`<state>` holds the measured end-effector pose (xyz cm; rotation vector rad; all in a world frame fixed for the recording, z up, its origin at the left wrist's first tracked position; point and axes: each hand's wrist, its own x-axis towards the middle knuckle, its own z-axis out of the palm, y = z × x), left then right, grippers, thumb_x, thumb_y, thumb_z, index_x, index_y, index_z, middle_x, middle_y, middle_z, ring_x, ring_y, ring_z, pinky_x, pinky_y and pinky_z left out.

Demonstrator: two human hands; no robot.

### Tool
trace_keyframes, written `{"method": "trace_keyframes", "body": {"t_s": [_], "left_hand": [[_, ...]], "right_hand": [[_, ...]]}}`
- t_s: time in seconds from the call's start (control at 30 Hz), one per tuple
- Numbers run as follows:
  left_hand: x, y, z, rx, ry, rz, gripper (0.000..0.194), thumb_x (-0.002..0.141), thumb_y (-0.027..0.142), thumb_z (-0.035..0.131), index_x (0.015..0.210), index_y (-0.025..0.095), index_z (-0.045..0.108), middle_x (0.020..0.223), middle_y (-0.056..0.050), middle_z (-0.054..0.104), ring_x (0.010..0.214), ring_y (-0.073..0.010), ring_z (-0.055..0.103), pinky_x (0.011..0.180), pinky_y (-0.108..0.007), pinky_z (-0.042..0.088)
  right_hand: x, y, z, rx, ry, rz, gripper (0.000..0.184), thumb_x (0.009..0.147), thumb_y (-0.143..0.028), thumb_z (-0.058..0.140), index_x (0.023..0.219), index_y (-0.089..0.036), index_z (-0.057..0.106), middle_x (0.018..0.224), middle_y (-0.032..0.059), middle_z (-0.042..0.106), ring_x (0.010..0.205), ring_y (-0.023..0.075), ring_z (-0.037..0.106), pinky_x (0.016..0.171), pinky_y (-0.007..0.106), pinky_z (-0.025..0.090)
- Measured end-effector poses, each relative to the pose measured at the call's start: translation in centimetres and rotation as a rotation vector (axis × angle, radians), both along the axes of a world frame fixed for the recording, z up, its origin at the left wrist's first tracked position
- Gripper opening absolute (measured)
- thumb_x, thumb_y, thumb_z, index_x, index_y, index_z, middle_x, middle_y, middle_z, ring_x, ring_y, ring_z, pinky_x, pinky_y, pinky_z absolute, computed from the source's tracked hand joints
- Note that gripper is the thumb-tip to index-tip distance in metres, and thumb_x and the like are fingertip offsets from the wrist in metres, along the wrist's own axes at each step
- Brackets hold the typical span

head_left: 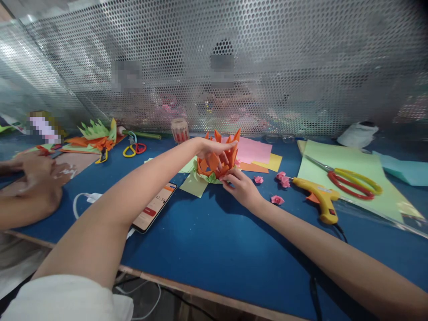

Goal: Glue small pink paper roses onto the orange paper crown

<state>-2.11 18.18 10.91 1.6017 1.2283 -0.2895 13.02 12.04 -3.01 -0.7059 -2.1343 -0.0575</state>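
An orange paper lotus flower with green leaves round its base stands on the blue table. My left hand reaches over its top, fingers down among the petals and closed on them. At the near lower edge of the flower, my right hand pinches a small pink paper rose against the base; the fingers hide most of it. Several loose pink paper roses, one of them a single rose, lie right of my right hand. A yellow glue gun rests on its side farther right.
Red-and-yellow scissors lie on green paper sheets at right. A phone with a cable is under my left forearm. Behind are pink paper, a jar and a perforated metal screen. Another person's hands are at left.
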Motion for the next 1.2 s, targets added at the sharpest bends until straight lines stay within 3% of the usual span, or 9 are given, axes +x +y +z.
{"method": "trace_keyframes", "body": {"t_s": [0.3, 0.8, 1.2], "left_hand": [[-0.3, 0.5, -0.7, 0.028, -0.013, -0.018, 0.085, 0.069, 0.078, 0.019, 0.114, 0.015, 0.052, 0.084, -0.013, 0.067, 0.088, -0.0279, 0.063, 0.067, -0.032, 0.048], [0.5, -0.8, 0.6, 0.075, 0.049, -0.103, 0.086, 0.070, 0.076, 0.012, 0.116, 0.015, 0.051, 0.093, -0.015, 0.068, 0.095, -0.0283, 0.061, 0.078, -0.035, 0.044], [0.9, -1.2, 1.1, 0.030, 0.053, -0.096, 0.074, 0.074, 0.072, 0.021, 0.110, 0.016, 0.055, 0.098, -0.014, 0.067, 0.098, -0.0284, 0.059, 0.082, -0.037, 0.042]], "right_hand": [[0.1, 0.2, -0.2, -0.023, -0.002, 0.006, 0.010, 0.084, -0.016, 0.044, 0.080, -0.019, 0.054, 0.086, 0.0062, 0.056, 0.078, 0.0135, 0.056, 0.069, 0.026, 0.049], [0.1, 0.0, 0.0, -0.038, 0.007, 0.024, 0.012, 0.086, -0.019, 0.044, 0.083, -0.018, 0.056, 0.090, 0.0074, 0.057, 0.081, 0.0140, 0.057, 0.072, 0.026, 0.049], [0.3, -0.1, 0.0, -0.052, -0.010, 0.046, 0.013, 0.087, -0.020, 0.043, 0.085, -0.019, 0.056, 0.091, 0.0071, 0.058, 0.082, 0.0146, 0.057, 0.073, 0.028, 0.049]]}}
